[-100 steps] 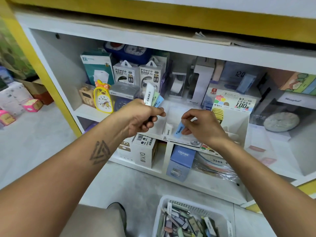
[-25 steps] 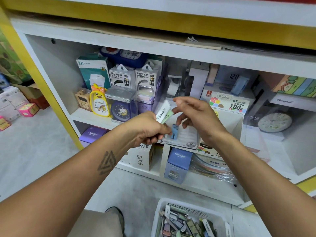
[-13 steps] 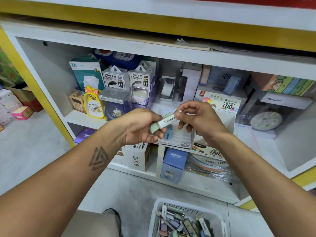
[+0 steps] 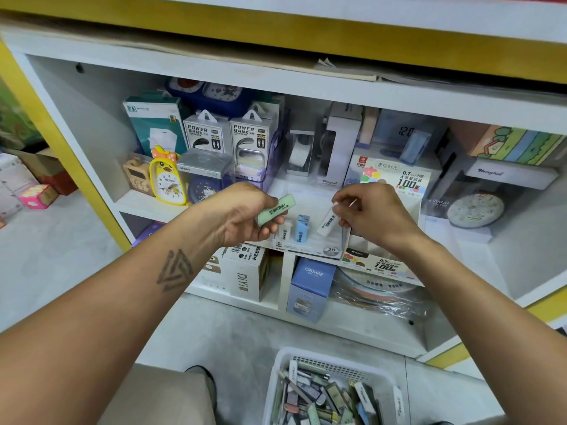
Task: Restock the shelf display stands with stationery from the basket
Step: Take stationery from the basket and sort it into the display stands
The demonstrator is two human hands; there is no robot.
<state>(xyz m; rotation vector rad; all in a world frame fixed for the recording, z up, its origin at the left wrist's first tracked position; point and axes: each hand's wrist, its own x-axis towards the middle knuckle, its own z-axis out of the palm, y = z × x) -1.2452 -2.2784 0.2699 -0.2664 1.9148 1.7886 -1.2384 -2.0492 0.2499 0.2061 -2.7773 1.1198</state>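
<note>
Hands apart: left hand (image 4: 245, 214) grips green case (image 4: 276, 209); right hand (image 4: 372, 214) pinches white case (image 4: 327, 221).

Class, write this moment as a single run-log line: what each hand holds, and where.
left hand: grips green packet | right hand: pinches white packet over display stand | blue packet: upright in stand | basket: still stocked

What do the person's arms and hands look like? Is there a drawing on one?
Yes. The left forearm has a dark tattoo made of interlocking triangles. Both arms are bare, with no sleeves showing. The left hand and right hand wear no gloves, and no rings or watch can be seen.
</note>
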